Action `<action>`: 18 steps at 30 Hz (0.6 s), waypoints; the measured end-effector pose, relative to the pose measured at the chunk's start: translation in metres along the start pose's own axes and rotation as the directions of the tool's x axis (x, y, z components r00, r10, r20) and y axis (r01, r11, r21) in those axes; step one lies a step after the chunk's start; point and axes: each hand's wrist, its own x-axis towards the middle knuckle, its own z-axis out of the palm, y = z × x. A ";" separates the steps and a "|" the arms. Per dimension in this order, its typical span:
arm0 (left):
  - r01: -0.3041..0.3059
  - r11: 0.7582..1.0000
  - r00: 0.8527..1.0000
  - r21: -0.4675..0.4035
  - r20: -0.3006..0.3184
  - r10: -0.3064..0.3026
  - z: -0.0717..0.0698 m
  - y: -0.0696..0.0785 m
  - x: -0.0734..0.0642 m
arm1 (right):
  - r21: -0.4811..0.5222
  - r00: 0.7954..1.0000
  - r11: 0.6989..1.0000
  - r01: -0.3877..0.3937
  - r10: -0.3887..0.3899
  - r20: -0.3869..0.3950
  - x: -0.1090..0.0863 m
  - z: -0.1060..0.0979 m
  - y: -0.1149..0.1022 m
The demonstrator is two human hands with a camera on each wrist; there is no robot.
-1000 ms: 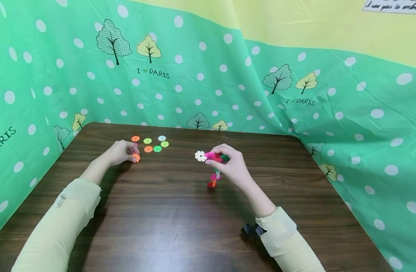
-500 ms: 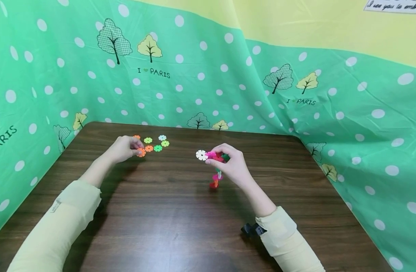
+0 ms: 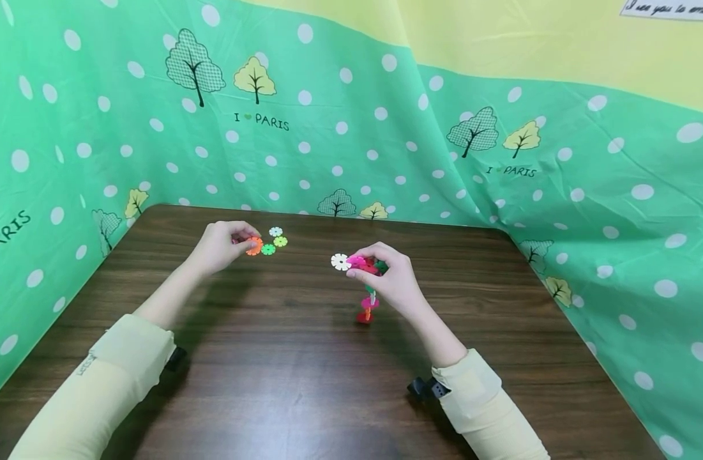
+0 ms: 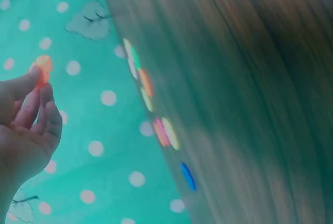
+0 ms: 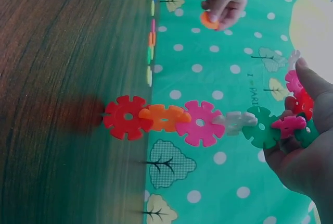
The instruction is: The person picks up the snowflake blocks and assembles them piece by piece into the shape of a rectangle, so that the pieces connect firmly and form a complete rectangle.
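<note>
My left hand (image 3: 223, 246) pinches an orange notched snowflake disc (image 3: 255, 245) by its edge. The left wrist view shows this disc (image 4: 46, 66) between thumb and fingertips, raised off the table. In my right hand (image 3: 390, 276) I grip a chain of interlocked snowflake discs (image 3: 370, 303). A white disc (image 3: 341, 262) forms the end pointing left; the other end hangs down. Along the hanging part, the right wrist view shows a red disc (image 5: 117, 121), an orange one (image 5: 165, 119), a pink one (image 5: 200, 125), a white one and a green one. My fingers hide part of the chain.
Loose discs lie near the table's far left: a green disc (image 3: 268, 250), a yellow-green one (image 3: 280, 241) and a pale one (image 3: 276, 231). The left wrist view also shows a blue disc (image 4: 188, 176). A polka-dot curtain (image 3: 305, 128) borders the dark wooden table (image 3: 282, 358).
My left hand has moved right and away from me, carrying the orange disc up off the table and over the loose discs. My right hand stays nearly still with the chain.
</note>
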 end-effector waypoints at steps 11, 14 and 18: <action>0.021 0.993 0.994 -0.117 -0.107 -0.034 0.004 0.043 -0.008 | -0.011 1.000 1.000 0.017 -0.017 -0.012 -0.002 -0.002 -0.026; 0.013 0.985 0.991 -0.172 -0.128 -0.036 0.005 0.054 -0.011 | -0.015 0.999 0.999 0.032 -0.032 -0.011 -0.003 -0.004 -0.040; 0.009 0.971 0.989 -0.240 -0.142 -0.044 0.008 0.067 -0.016 | -0.015 0.999 0.999 0.038 -0.038 -0.011 -0.002 -0.004 -0.044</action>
